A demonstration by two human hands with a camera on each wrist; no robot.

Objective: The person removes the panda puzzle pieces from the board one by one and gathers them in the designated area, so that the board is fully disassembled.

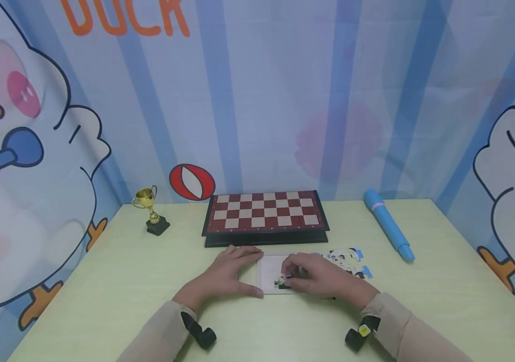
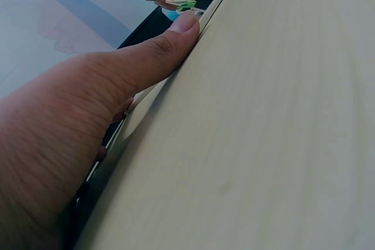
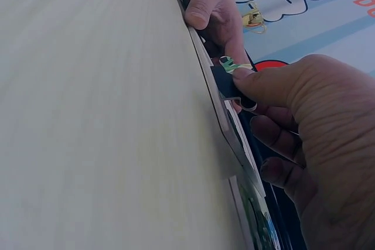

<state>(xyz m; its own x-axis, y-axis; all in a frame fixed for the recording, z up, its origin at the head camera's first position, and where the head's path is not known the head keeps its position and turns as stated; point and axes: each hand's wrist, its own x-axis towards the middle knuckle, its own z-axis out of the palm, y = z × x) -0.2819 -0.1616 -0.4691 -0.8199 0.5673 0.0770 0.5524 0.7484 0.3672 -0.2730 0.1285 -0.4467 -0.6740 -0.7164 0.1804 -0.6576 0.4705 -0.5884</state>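
Note:
A flat white puzzle board [image 1: 270, 269] lies on the table in front of me. My left hand [image 1: 227, 275] rests along its left side, thumb and fingers spread to the near and far corners. Between thumb and fingers, my right hand [image 1: 318, 275] pinches a jigsaw piece [image 1: 280, 282] with green and black print, close over the board. In the left wrist view, the piece [image 2: 183, 2] is tilted beyond my left thumb. The right wrist view shows its dark part [image 3: 222, 80] under my right thumb. Panda-printed puzzle pieces [image 1: 341, 256] lie right of the board, partly hidden by my right hand.
A red-and-white checkered board [image 1: 264, 213] on a black base stands just behind the puzzle. At the back left is a small gold trophy [image 1: 150, 211]; at the back right lies a blue tube-like object [image 1: 389, 223]. A printed curtain [image 1: 266, 100] hangs behind the table.

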